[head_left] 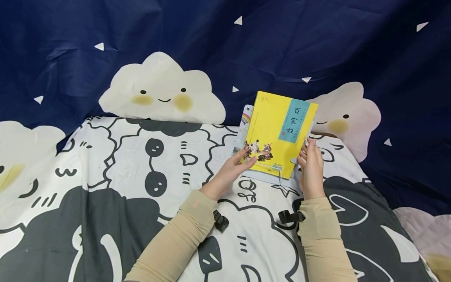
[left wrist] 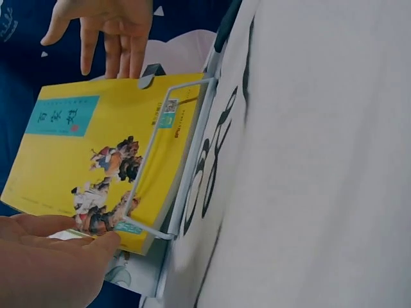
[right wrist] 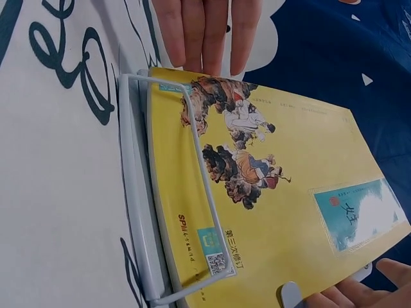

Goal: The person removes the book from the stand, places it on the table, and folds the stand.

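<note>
A yellow book (head_left: 278, 137) with a teal title panel leans back upright on a pale book stand (head_left: 246, 117). A white wire holder (left wrist: 149, 154) crosses the book's lower front, and a small grey clip (right wrist: 291, 295) sits at its right edge. At the lower left edge, my left hand (head_left: 232, 168) touches the book; the right wrist view shows its fingers (right wrist: 215, 32) straight. My right hand (head_left: 311, 168) is by the right edge, thumb up. Its fingers look extended in the left wrist view; behind the cover, contact is hidden.
Under the stand lies a black-and-white cartoon bedspread (head_left: 186, 156), slightly creased. Dark blue cloth (head_left: 282, 39) with white triangles and a smiling cloud (head_left: 162, 90) forms the backdrop. Black straps (head_left: 220, 221) circle both wrists.
</note>
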